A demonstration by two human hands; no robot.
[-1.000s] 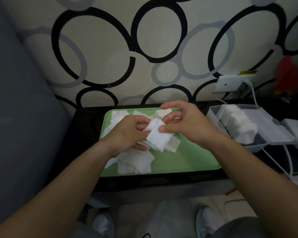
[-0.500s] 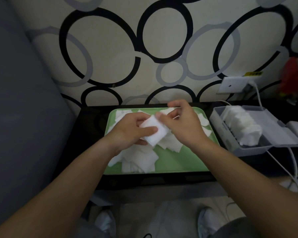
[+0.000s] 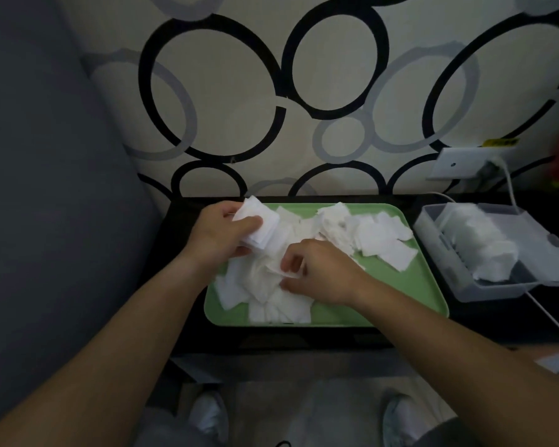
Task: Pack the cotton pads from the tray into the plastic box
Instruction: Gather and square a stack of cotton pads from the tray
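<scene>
A green tray (image 3: 410, 291) lies on a black table and carries several loose white square cotton pads (image 3: 378, 243). My left hand (image 3: 218, 235) grips a small stack of pads (image 3: 260, 225) above the tray's back left corner. My right hand (image 3: 317, 274) is down on the pile in the tray's middle, its thumb and fingers pinching a single pad (image 3: 279, 269). To the right of the tray stands the open clear plastic box (image 3: 439, 253) with a row of pads (image 3: 484, 243) standing inside it.
The black table (image 3: 497, 314) stands against a wall with ring patterns. A white wall socket (image 3: 462, 162) has a cable (image 3: 510, 185) running down past the box. A grey sofa (image 3: 46, 204) fills the left. My shoes (image 3: 207, 414) show below the table edge.
My right hand has let go of the stack and dropped to the pile, where it pinches a pad. My left hand has carried the stack left and back.
</scene>
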